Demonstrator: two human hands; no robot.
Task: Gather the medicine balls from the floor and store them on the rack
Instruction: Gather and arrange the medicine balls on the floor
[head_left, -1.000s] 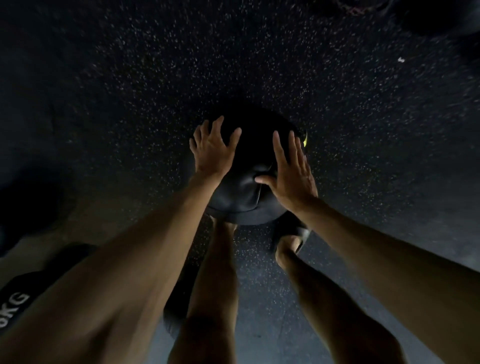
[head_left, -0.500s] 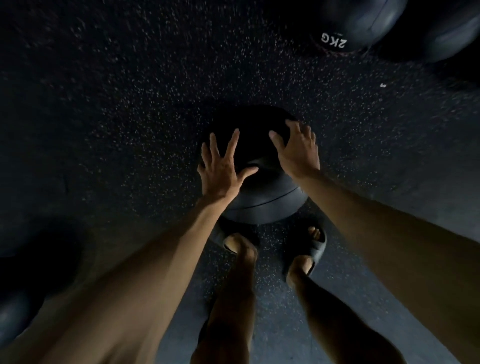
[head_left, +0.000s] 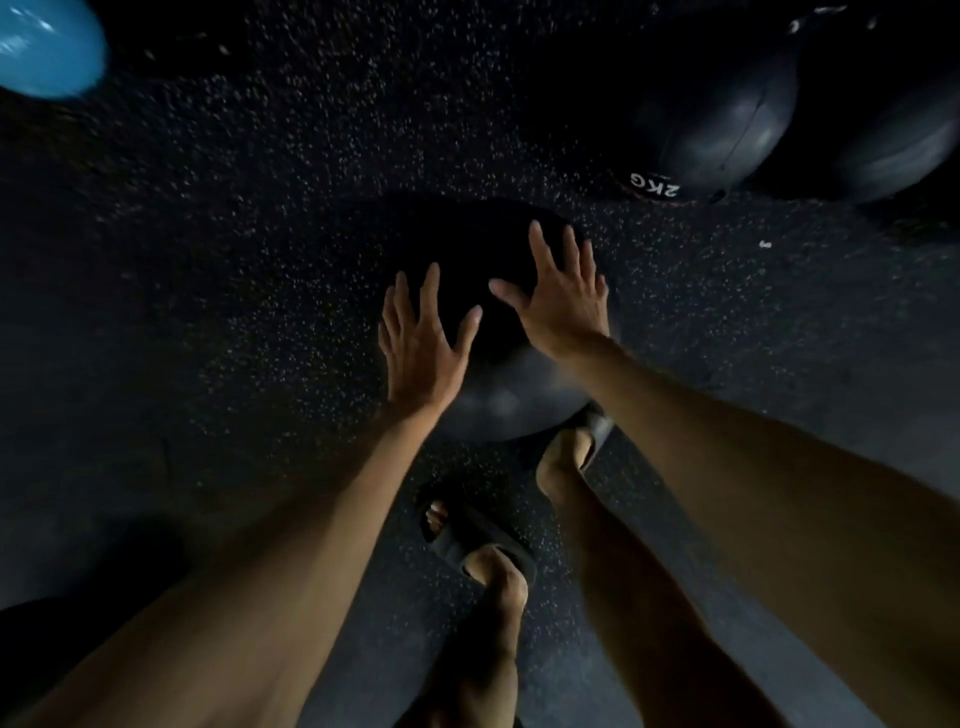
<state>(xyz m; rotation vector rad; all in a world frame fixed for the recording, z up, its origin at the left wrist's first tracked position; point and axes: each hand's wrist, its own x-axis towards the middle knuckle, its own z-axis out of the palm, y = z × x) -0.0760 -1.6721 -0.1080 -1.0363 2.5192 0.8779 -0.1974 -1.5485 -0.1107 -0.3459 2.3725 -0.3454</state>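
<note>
A black medicine ball is between my two hands, in front of my feet over the dark speckled floor. My left hand lies flat on its left side with the fingers spread. My right hand presses on its top right, fingers straight and apart. The far half of the ball is lost in shadow. Two more black medicine balls lie at the top right, one marked 2KG and one beside it.
A blue ball shows at the top left corner. My feet in dark slide sandals stand just behind the held ball. A dark round shape sits at the lower left edge.
The view has moved forward: the 2KG ball and its neighbour are now larger at the top right and the blue ball has appeared. My right hand has flattened on the ball; my feet have stepped.
</note>
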